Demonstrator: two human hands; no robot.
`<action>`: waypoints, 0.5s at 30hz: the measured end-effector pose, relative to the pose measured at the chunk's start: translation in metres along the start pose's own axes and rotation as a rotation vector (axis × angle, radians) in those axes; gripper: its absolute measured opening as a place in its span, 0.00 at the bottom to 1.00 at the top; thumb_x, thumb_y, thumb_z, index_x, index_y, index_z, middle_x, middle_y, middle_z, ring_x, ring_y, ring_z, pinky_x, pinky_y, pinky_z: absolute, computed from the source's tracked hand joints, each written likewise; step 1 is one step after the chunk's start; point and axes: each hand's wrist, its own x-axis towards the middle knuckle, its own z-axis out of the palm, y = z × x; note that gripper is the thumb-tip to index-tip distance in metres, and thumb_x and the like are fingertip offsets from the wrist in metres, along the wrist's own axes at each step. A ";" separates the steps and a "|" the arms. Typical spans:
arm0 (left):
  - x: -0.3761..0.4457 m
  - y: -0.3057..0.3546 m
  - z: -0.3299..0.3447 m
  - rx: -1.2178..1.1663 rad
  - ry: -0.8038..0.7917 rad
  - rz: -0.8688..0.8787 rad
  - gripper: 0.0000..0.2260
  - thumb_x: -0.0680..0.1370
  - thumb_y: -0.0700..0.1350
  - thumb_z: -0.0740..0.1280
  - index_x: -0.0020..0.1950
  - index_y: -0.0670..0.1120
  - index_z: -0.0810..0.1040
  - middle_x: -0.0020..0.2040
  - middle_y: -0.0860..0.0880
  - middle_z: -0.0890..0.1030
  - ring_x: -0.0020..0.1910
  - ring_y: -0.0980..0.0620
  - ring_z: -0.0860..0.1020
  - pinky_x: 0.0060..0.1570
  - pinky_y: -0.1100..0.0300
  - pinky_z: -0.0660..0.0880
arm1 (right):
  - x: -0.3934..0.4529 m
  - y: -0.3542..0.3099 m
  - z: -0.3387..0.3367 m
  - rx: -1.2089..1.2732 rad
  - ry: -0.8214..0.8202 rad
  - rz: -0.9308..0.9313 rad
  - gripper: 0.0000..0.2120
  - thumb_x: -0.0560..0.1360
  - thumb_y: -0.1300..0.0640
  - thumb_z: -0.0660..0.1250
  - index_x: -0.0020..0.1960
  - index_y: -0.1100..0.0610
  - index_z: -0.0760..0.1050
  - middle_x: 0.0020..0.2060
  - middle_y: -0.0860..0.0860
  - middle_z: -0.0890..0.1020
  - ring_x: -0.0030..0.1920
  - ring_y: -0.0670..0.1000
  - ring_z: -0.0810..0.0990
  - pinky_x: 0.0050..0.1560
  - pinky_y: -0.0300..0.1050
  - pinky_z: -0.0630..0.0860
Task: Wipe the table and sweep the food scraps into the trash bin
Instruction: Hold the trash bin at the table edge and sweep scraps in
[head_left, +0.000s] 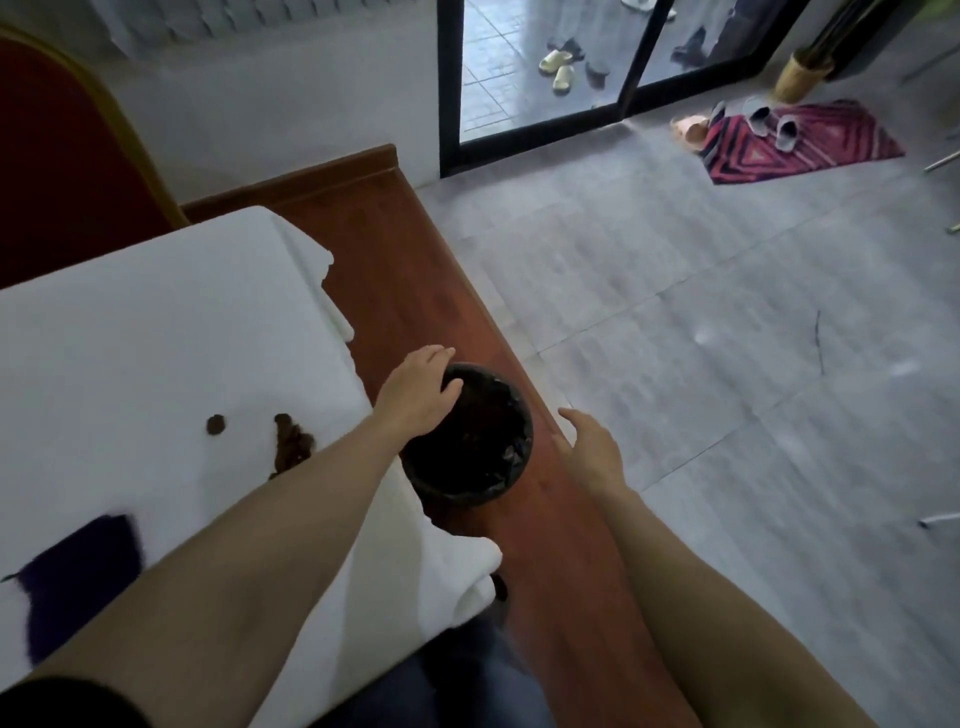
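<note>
Fingers (451, 383) of the left hand (421, 395) curled over the trash bin (470, 441) rim beside the table (156, 338); right hand (589, 447) hung spread, empty. Bin placed; next, sweeping scraps (291, 441) toward it.

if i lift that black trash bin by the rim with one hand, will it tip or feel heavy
The trash bin is small and looks mostly empty apart from its dark liner, so it is probably light. The left hand grips only one side of the rim, so it may tilt when lifted. The open right hand beside it could steady it.
</note>
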 end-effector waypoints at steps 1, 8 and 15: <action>0.014 0.002 0.007 -0.027 -0.037 -0.036 0.25 0.83 0.52 0.58 0.78 0.45 0.62 0.77 0.46 0.64 0.76 0.46 0.62 0.72 0.51 0.63 | 0.011 0.007 0.003 0.019 -0.007 0.023 0.22 0.79 0.54 0.63 0.73 0.53 0.69 0.71 0.52 0.72 0.71 0.53 0.69 0.70 0.51 0.66; 0.113 -0.030 0.079 -0.056 -0.191 -0.253 0.26 0.82 0.51 0.60 0.78 0.45 0.61 0.75 0.43 0.65 0.73 0.42 0.65 0.69 0.47 0.67 | 0.093 0.063 0.049 0.163 -0.039 0.153 0.23 0.77 0.56 0.64 0.72 0.54 0.70 0.69 0.51 0.74 0.68 0.53 0.73 0.68 0.53 0.71; 0.192 -0.109 0.162 0.041 -0.273 -0.374 0.27 0.81 0.50 0.62 0.78 0.45 0.59 0.75 0.42 0.64 0.73 0.40 0.64 0.69 0.45 0.67 | 0.164 0.121 0.143 0.269 -0.085 0.261 0.28 0.77 0.55 0.66 0.75 0.52 0.64 0.73 0.51 0.69 0.69 0.56 0.72 0.66 0.55 0.73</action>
